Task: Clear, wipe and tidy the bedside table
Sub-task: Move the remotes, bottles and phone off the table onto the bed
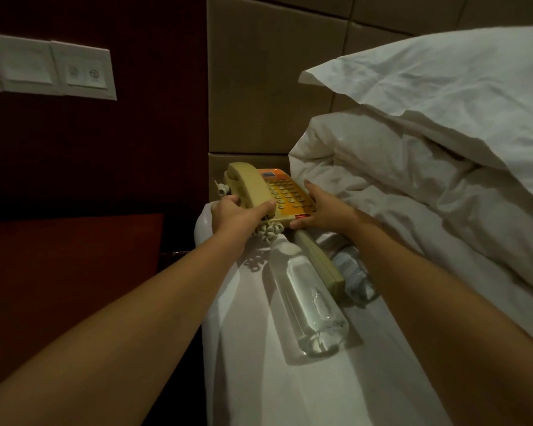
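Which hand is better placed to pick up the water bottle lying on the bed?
Right. The right hand only steadies the telephone; the left hand grips its handset side. The water bottle lies nearer the right forearm.

- Dim, warm-toned picture overall; the left side of the frame sinks into near-black red.
- The brightest area is the white bedding (428,149) at right.
- Wide-angle bending stretches the lower corners.
- Detail is slightly soft and grainy.
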Motion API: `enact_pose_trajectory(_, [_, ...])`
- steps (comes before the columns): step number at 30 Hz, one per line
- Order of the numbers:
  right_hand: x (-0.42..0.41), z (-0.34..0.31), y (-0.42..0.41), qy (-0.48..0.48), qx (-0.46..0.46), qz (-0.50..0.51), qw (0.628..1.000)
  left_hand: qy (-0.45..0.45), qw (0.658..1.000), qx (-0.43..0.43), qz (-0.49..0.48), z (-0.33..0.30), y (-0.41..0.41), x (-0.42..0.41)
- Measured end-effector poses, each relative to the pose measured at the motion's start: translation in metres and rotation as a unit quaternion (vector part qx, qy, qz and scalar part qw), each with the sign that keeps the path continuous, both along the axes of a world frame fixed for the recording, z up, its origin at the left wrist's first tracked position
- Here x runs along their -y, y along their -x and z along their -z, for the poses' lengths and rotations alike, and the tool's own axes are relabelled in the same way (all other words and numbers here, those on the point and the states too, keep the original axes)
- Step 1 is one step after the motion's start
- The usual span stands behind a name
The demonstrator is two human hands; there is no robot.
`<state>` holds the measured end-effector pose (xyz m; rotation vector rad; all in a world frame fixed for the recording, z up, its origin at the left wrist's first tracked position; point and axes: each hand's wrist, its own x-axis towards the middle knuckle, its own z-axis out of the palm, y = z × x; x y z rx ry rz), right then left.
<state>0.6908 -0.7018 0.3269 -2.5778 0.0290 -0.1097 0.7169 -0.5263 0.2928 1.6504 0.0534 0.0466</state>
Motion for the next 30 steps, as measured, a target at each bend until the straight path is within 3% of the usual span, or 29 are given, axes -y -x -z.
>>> enact_pose_trajectory(6, [-0.002,0.002,0.010,-0.085,0.006,-0.018,0.996,0.069,0.989,-0.015,0.131,-0.002,0.009,-0.022])
enact_pose_trajectory(16, [-0.034,-0.032,0.040,-0.115,-0.015,-0.018,0.993,-0.071,0.983,0.125,0.112,-0.027,0.053,-0.075])
enact_pose_trajectory(21, [-0.101,-0.054,0.065,-0.046,0.048,-0.154,0.986,-0.291,0.917,0.270,0.046,-0.039,0.113,-0.186])
enact_pose_trajectory(25, [-0.212,-0.056,0.090,-0.057,0.029,-0.303,0.951,-0.297,0.925,0.235,-0.023,-0.030,0.174,-0.305])
enact_pose_trajectory(30, [-0.366,-0.023,0.132,-0.080,-0.075,-0.473,0.874,-0.414,0.875,0.222,-0.120,-0.011,0.252,-0.445])
